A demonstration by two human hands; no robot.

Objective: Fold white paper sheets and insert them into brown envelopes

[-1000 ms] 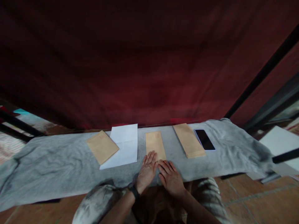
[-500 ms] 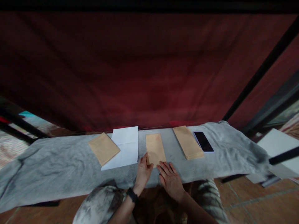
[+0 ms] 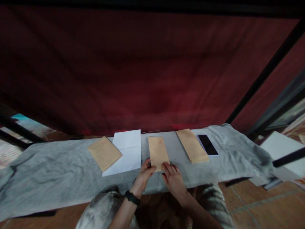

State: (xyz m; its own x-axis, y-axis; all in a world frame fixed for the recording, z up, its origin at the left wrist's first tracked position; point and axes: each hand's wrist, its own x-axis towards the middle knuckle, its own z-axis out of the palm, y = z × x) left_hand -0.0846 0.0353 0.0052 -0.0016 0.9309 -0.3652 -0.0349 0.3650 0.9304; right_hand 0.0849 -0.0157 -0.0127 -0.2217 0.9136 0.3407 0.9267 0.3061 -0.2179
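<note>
A brown paper envelope (image 3: 158,149) lies lengthwise in front of me on the grey cloth, a faint reddish mark near its top. My left hand (image 3: 145,172), with a dark band on the wrist, pinches its lower left corner between thumb and fingers. At the lower right corner, the bent fingers of my right hand (image 3: 174,179) close over the envelope's edge; their tips are partly hidden. To the left, another brown envelope (image 3: 105,153) overlaps a creased white sheet of paper (image 3: 130,149). A stack of brown envelopes (image 3: 192,146) lies to the right.
A phone (image 3: 207,145) with a dark screen lies beside the stack. The grey cloth (image 3: 62,175) covers a narrow bench-like surface. Behind it hangs a dark red fabric (image 3: 152,79) with a black bar (image 3: 264,73) at right. White boards (image 3: 283,149) stand at the far right.
My right hand's fingers have drawn in from a flatter, more spread pose and bent over the envelope's lower edge. My left hand has shifted slightly down, still at the corner.
</note>
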